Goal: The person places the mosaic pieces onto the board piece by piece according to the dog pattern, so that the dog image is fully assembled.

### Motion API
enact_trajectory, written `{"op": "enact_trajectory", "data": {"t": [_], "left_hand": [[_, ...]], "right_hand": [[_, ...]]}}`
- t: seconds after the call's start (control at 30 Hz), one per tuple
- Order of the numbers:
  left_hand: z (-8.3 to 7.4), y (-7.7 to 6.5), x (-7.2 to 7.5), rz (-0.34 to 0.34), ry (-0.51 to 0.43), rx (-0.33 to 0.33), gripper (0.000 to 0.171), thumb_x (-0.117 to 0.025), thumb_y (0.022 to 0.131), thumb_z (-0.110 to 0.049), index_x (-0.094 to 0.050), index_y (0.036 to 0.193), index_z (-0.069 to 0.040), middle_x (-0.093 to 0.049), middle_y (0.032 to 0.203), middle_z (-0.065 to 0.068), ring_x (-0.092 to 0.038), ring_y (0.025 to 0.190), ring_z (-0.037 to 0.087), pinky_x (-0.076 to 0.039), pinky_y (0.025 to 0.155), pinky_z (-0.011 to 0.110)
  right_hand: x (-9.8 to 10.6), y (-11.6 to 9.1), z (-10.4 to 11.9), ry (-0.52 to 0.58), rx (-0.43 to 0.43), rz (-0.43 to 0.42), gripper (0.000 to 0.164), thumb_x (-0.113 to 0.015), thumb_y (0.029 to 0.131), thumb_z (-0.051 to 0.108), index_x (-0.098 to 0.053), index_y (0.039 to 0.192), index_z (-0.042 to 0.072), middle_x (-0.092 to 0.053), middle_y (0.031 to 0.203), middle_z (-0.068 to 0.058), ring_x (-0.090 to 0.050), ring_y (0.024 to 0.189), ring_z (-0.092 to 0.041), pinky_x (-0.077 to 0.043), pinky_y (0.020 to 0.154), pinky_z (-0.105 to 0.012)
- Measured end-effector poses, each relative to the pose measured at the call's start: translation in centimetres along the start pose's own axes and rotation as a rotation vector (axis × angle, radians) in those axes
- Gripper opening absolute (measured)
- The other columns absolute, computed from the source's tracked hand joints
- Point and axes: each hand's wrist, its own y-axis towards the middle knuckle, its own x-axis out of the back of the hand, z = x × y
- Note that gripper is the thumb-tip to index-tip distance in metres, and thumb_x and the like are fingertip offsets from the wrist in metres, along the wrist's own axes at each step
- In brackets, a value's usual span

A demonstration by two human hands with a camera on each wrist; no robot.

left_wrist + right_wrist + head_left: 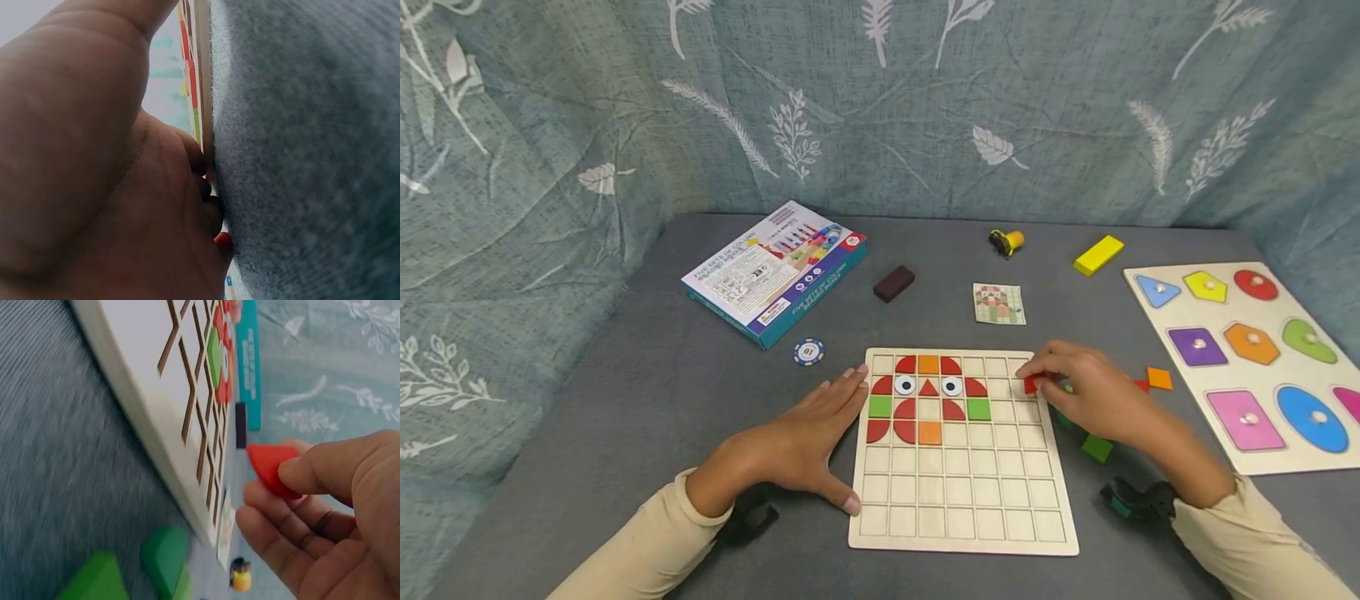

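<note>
A wooden grid board (964, 492) lies on the grey table, its upper left squares filled with red, orange and green tiles and two eye tiles. My left hand (797, 433) has its fingers spread along the board's left edge, thumb near the lower corner. Between thumb and fingers, my right hand (1093, 392) pinches a red quarter-round tile (274, 469) at the board's upper right edge. Loose green tiles (1097, 448) and an orange tile (1159, 378) lie beside and beneath that hand. Beyond the board is a small pattern card (998, 304).
A shape puzzle board (1187, 400) lies to the right. Farther back are a boxed game (775, 275), a dark brown block (894, 284), a small yellow-and-black figure (1007, 242) and a yellow block (1099, 255). A poker chip (808, 352) sits left of the board.
</note>
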Motion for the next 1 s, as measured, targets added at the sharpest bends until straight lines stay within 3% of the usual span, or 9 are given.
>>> {"op": "enact_trajectory", "data": {"t": [0.4,0.8,1.0], "left_hand": [[0.1,0.2,0.2,0.001,0.000,0.000,0.135,-0.078,0.063,-0.069,-0.005,0.156,-0.004,0.006,0.162,0.009,0.005,0.147,0.025,-0.003,0.116,0.047],[0.0,0.1,-0.2,-0.004,-0.009,0.001,0.137,-0.079,0.062,-0.069,-0.005,0.156,-0.002,0.006,0.162,0.009,0.005,0.147,0.025,-0.003,0.116,0.048],[0.0,0.1,-0.1,0.004,-0.002,0.012,0.136,-0.079,0.062,-0.069,-0.005,0.156,-0.003,0.007,0.162,0.009,0.005,0.147,0.025,-0.003,0.117,0.047]], "right_hand": [[-1.6,2.6,1.5,0.072,0.033,0.104,0.021,-0.067,0.088,-0.004,-0.072,0.106,0.006,-0.063,0.092,0.004,-0.055,0.078,-0.010,-0.051,0.068,-0.028],[-2.8,3.0,2.2,0.106,0.062,0.154,0.022,-0.065,0.091,-0.001,-0.072,0.111,0.004,-0.066,0.099,0.002,-0.056,0.082,-0.011,-0.050,0.069,-0.026],[-3.5,3.4,2.7,0.117,0.132,0.161,0.018,-0.066,0.090,-0.002,-0.073,0.105,0.005,-0.065,0.096,0.001,-0.055,0.080,-0.010,-0.049,0.067,-0.024]]}}
